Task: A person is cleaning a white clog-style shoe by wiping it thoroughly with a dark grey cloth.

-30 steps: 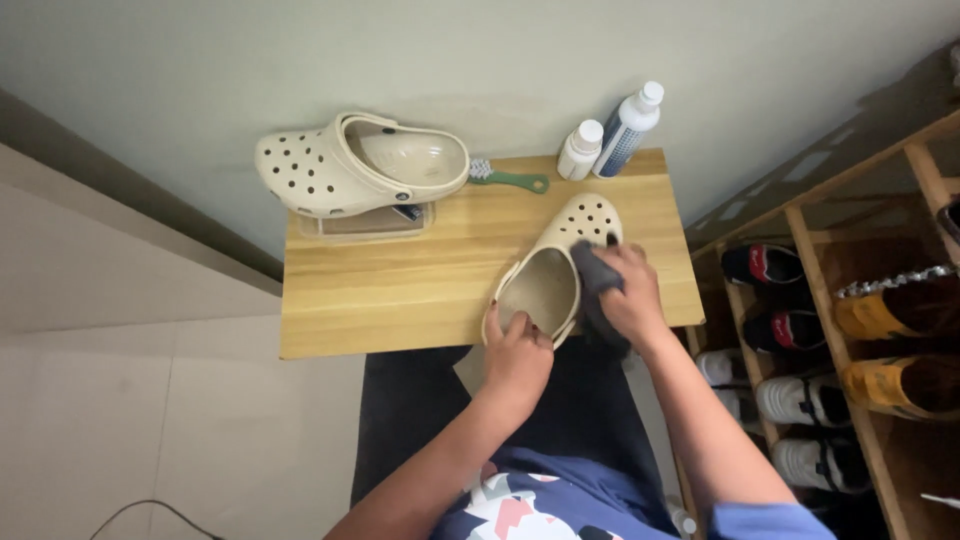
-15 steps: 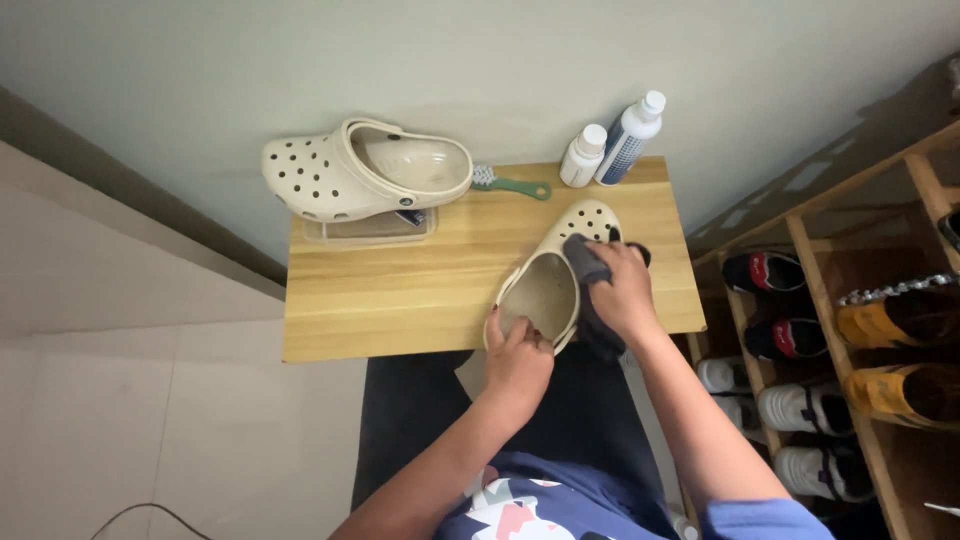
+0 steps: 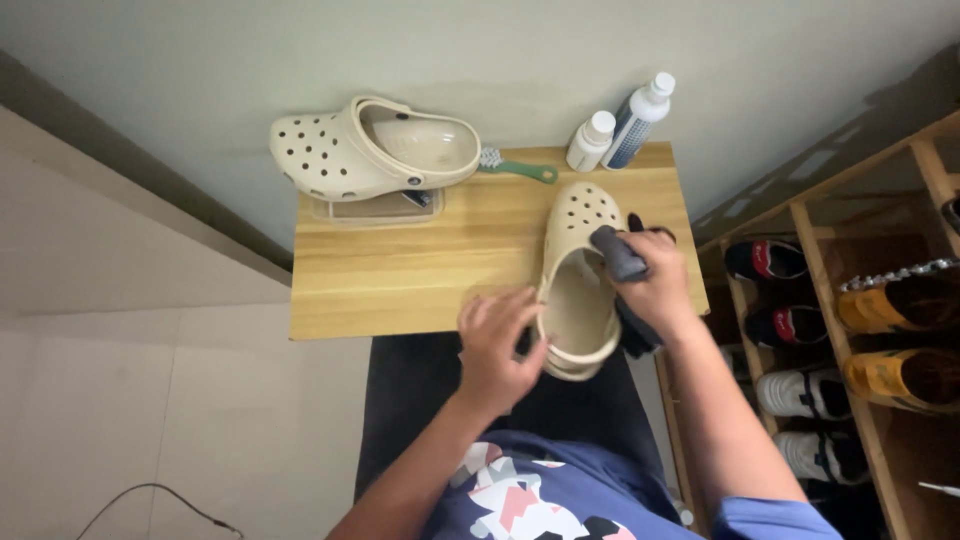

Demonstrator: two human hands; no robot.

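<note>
A beige perforated clog [image 3: 575, 240] lies toe away from me at the front right of a small wooden table [image 3: 400, 270]. My left hand [image 3: 497, 345] grips its heel end at the table's front edge. My right hand [image 3: 655, 280] is shut on a dark grey cloth [image 3: 617, 252] and presses it against the clog's right inner rim. A second matching clog [image 3: 370, 150] sits on its side at the back left, on a clear flat box [image 3: 375, 208].
A green-handled brush [image 3: 515, 167] lies at the back of the table beside two white bottles [image 3: 590, 142] [image 3: 640, 118]. A wooden shoe rack [image 3: 850, 300] with several pairs stands to the right. A dark mat [image 3: 410, 400] covers the floor under me.
My right hand with the cloth has shifted forward along the clog's rim. My left hand has stayed on the heel.
</note>
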